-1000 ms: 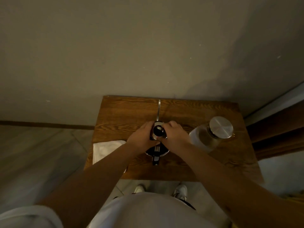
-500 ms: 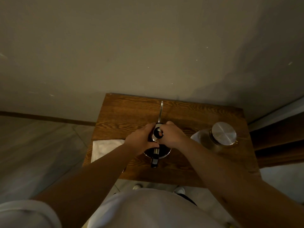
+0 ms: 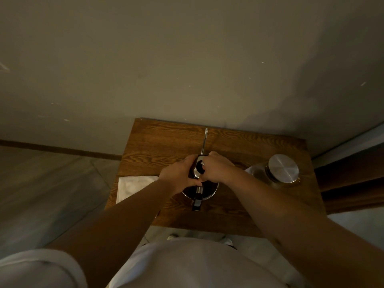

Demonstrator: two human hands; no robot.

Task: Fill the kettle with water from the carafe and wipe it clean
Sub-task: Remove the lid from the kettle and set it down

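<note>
A steel gooseneck kettle (image 3: pixel 210 193) stands in the middle of a small wooden table (image 3: pixel 166 142), its thin spout (image 3: pixel 204 140) pointing at the wall and its dark handle (image 3: pixel 197 201) toward me. My left hand (image 3: pixel 177 173) and my right hand (image 3: pixel 219 169) both grip the kettle lid (image 3: pixel 196 171) with its black knob, held just above the kettle's dark opening. A glass carafe (image 3: pixel 259 173) with a round metal lid (image 3: pixel 283 168) stands to the right, apart from my hands. A white cloth (image 3: pixel 133 187) lies at the left.
The table stands against a plain wall. Its front edge is close to my body, and the floor shows to the left. A dark wooden piece of furniture (image 3: pixel 353 183) sits just past the table's right edge.
The view has tilted up a little. Both hands have stayed on the kettle lid, which now looks tilted to the left, with more of the kettle's opening showing below it.
</note>
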